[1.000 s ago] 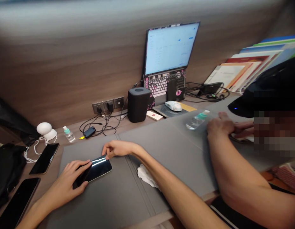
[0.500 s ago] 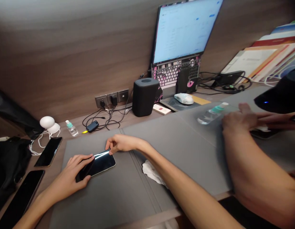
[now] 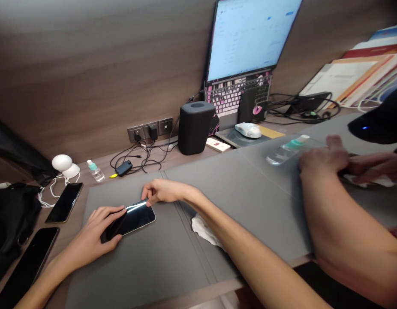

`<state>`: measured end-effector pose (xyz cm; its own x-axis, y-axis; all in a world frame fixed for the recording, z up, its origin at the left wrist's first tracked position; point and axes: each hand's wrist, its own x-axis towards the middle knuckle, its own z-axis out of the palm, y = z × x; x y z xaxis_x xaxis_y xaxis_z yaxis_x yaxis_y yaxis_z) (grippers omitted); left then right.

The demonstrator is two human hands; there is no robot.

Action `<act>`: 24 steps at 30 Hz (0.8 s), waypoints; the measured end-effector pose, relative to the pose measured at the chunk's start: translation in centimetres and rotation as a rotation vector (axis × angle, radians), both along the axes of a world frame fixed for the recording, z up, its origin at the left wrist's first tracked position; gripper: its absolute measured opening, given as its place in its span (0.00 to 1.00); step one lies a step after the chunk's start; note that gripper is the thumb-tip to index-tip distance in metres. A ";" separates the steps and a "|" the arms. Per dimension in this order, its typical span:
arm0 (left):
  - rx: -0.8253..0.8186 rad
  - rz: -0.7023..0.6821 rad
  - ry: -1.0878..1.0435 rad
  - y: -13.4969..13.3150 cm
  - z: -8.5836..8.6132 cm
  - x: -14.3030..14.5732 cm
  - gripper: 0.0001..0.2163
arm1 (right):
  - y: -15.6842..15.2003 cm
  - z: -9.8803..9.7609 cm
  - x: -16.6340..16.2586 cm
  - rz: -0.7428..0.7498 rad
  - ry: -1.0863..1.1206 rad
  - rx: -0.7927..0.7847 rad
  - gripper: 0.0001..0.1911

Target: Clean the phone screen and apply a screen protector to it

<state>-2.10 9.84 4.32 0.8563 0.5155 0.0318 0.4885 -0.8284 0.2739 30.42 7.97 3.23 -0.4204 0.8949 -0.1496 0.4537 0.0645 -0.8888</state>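
Black glossy flat phone (image 3: 130,221), rounded corners, lies screen-up on smooth grey leather-look desk mat (image 3: 147,270), left-centre of the mat. Bright glare strip along its far long edge. Mat seam runs just R of phone; crumpled white cloth (image 3: 203,227) past the seam, beside R forearm. Bare mat in front of phone down to desk edge. Another dark phone (image 3: 64,202) on the wood off mat's L edge, well apart. L hand (image 3: 95,236) clamps phone's L end: fingers spread on glass, thumb on near edge. R hand (image 3: 163,192) closed in a pinch on phone's far R corner. Co-worker's hand (image 3: 323,161) far R, near clear teal-capped bottle (image 3: 284,150).
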 end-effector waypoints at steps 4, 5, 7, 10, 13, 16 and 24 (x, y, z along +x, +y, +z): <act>0.004 -0.005 0.008 -0.2 0.3 0.2 0.27 | 0.0 -0.1 0.0 -0.008 -0.005 0.001 0.12; 0.002 -0.008 0.011 -0.2 0.3 0.2 0.27 | 0.0 -0.1 0.0 -0.010 -0.007 0.002 0.12; -0.003 -0.009 0.019 -0.2 0.4 0.2 0.27 | 0.0 -0.1 -0.1 -0.010 -0.007 0.004 0.12; -0.012 -0.002 0.019 -0.3 0.3 0.1 0.28 | -0.1 -0.2 -0.1 -0.011 -0.003 0.009 0.12; -0.023 0.005 0.019 -0.3 0.2 0.1 0.28 | -0.1 -0.1 -0.1 -0.009 0.000 0.013 0.11; -0.031 0.013 0.019 -0.5 0.3 0.1 0.27 | -0.1 0.0 -0.1 -0.002 0.000 0.018 0.10; -0.021 0.017 0.018 -0.8 0.5 0.2 0.26 | -0.2 -0.1 -0.1 0.002 -0.005 0.044 0.12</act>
<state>-1.88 9.03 4.86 0.8478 0.5302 0.0055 0.5073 -0.8141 0.2826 30.34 7.72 3.14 -0.4211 0.9000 -0.1123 0.4582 0.1043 -0.8827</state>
